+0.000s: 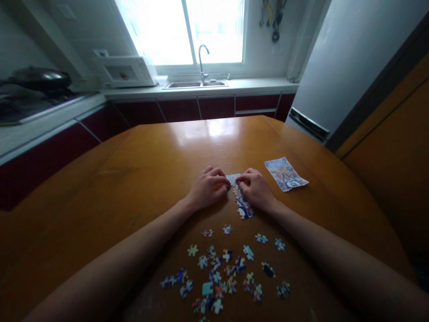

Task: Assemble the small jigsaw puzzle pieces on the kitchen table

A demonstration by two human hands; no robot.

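Note:
A partly joined jigsaw puzzle (pixel 245 209) lies on the wooden table, a top strip and a right-hand column of pieces fitted together. At its upper left, my left hand (pixel 210 187) has thumb and fingers pinched together by the top strip; whatever is between them is too small to make out. My right hand (pixel 255 188) rests over the column's right side, its fingertips pressed on the joined pieces near the upper corner. Closer to me, several loose puzzle pieces (pixel 217 277) are scattered, some overlapping. A single loose piece (pixel 227 229) lies just below the joined part.
To the right lies a creased picture sheet (pixel 286 174). The wooden table (pixel 150 156) has a rounded edge. Beyond it stand a counter with a sink (pixel 184 85), a microwave (pixel 127 71), a pan (pixel 40 78) on the stove and a fridge (pixel 348 58).

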